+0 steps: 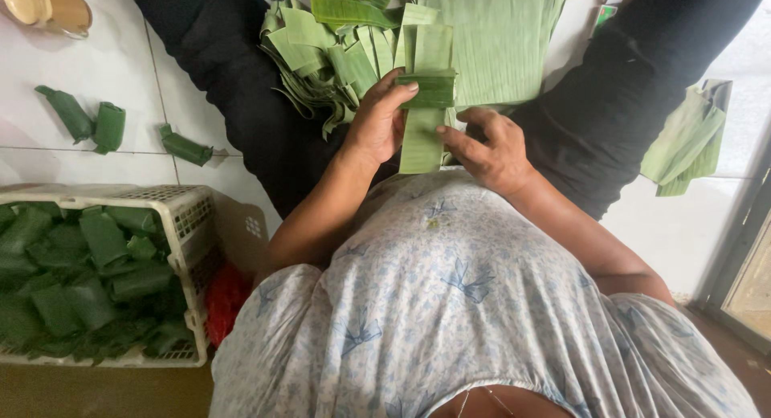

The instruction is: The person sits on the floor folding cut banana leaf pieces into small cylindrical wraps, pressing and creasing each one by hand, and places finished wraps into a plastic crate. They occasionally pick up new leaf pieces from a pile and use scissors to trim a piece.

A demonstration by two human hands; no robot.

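My left hand grips a small dark green leaf-wrapped parcel that rests across a long pale green leaf strip. My right hand pinches the lower right edge of that strip with thumb and fingers. Both hands sit over my lap, between my dark-trousered legs. Just beyond them lies a heap of cut leaf strips and a stack of broad flat leaves.
A white plastic basket at the left holds several dark green wrapped parcels. Three more parcels lie on the white tiled floor. A beige cup stands at top left. Folded leaves lie at right beside a door frame.
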